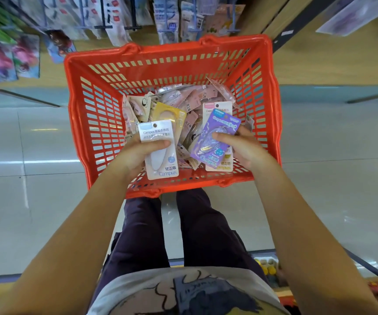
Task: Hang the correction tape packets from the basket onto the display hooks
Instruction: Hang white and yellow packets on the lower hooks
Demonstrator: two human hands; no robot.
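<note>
The white Campus correction tape packet (pixel 159 151) is held upright over the near half of the red plastic basket (pixel 83 123), hang-hole end pointing away from the person. The left hand (pixel 135 153) grips it from the left edge, thumb laid across the clear blister on the front, remaining fingers curled behind the card. A purple Campus correction tape packet (pixel 215 138) is held to its right, tilted so its top leans rightward. The right hand (pixel 245 148) pinches it, thumb pressed on the blister face and fingers wrapped behind. The two held packets stand apart, not touching each other.

Beneath them, a loose pile of packets (pixel 183 105) (pink, yellow and white cards, overlapping in no order) covers the basket floor toward its far and right sides. The slotted left wall of the basket stands bare of stock.

The basket sits on a pale, glossy tiled floor (pixel 24 144), just ahead of the person's dark trousers (pixel 201 230). Both forearms reach forward and down over the near rim.

Beyond the far rim, a wooden display fixture carries display hooks (pixel 106 23) with hanging stationery packets; the detail there is blurred. Open floor lies on both sides of the basket.
</note>
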